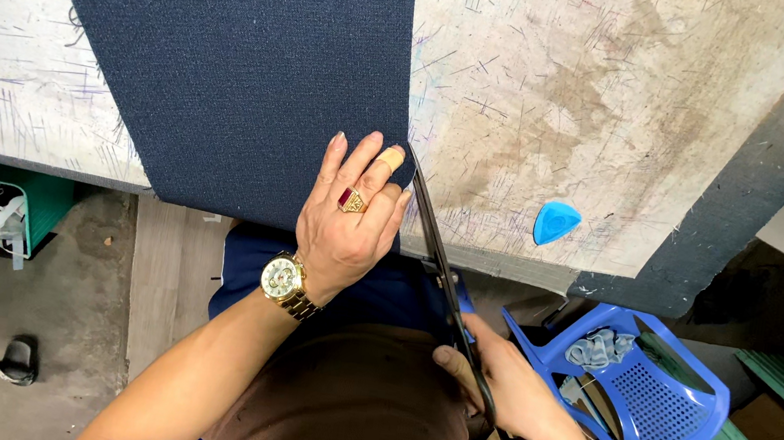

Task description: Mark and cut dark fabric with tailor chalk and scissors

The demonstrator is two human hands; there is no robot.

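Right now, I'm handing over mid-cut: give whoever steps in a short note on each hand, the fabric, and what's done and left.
Left hand: flat, pressing the dark blue fabric near the table's front edge.
Right hand: closed on the handles of the black scissors, blades along the fabric's right edge at the table's front edge.
Blue tailor's chalk lies on the table, right of the fabric.
Done: scissors set at the near edge.
Left: the fabric further up the table shows no cut.
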